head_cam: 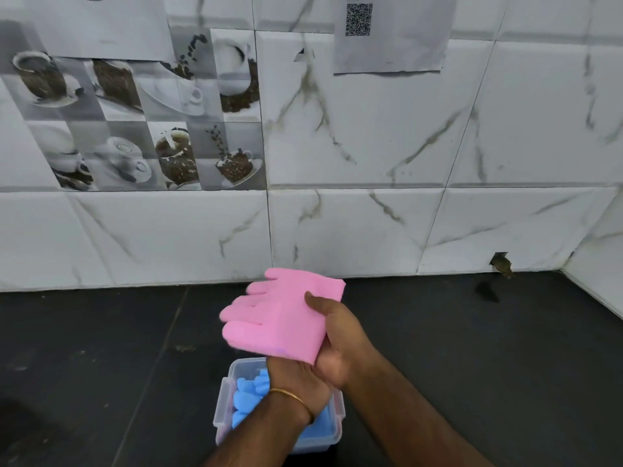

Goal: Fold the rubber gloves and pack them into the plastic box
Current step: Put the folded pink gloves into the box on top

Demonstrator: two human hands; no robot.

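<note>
A pink rubber glove [283,315], folded over, is held up above the dark counter, its fingers pointing left. My right hand [337,342] grips its right edge, thumb on top. My left hand [296,379] reaches under the glove from below, its fingers hidden beneath the pink rubber; a thin gold bangle circles that wrist. Below my hands stands a clear plastic box [226,399] without a lid, and a blue rubber glove [247,396] lies inside it, partly covered by my left forearm.
The dark counter [101,365] runs to a white marbled tile wall [371,214] at the back and a side wall at the far right. A paper sheet with a QR code [387,32] hangs on the wall. A small hole [501,262] marks the tile base.
</note>
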